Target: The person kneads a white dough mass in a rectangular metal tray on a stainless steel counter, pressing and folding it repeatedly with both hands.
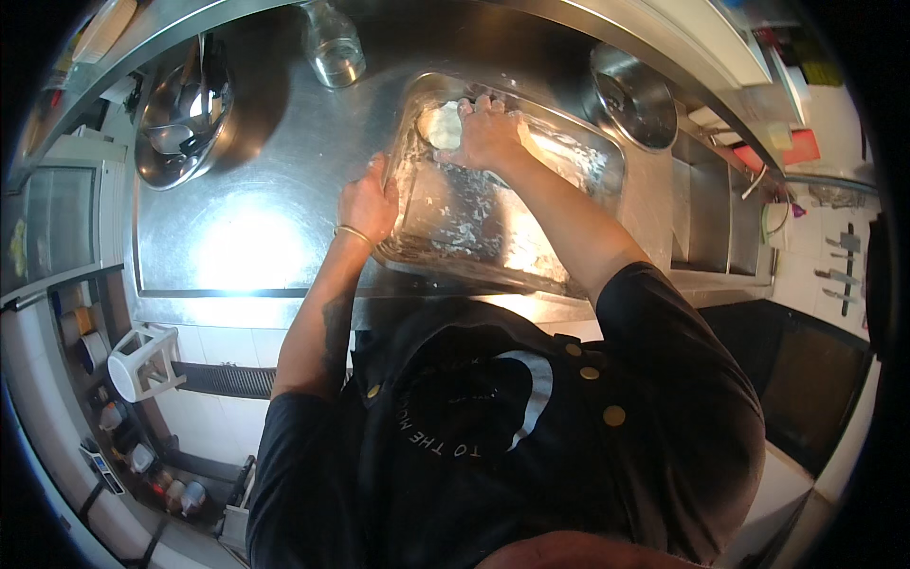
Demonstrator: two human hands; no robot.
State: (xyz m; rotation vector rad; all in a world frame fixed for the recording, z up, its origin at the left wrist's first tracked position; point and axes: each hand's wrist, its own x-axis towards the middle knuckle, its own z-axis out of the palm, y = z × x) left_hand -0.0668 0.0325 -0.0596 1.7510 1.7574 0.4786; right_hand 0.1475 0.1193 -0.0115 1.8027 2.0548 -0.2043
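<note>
A metal tray (pixel 611 169) dusted with white flour lies on the steel counter in front of me. At its left edge my left hand (pixel 368 204) grips the rim, its thumb side against the tray wall. My right hand (pixel 491 133) reaches into the far left part of the tray, palm down with the fingers stretched out. Beside it on the left is a round, pale piece of dough (pixel 439 124). More pale dough seems to show at the right of that hand; what lies under the palm is hidden.
A steel bowl (pixel 152 175) with utensils stands at the far left of the counter (pixel 227 247). Behind the tray is a clear glass bottle (pixel 336 59). A round metal pot (pixel 654 119) sits at the far right, near a sink (pixel 706 223). Below left stands a white stool (pixel 142 365).
</note>
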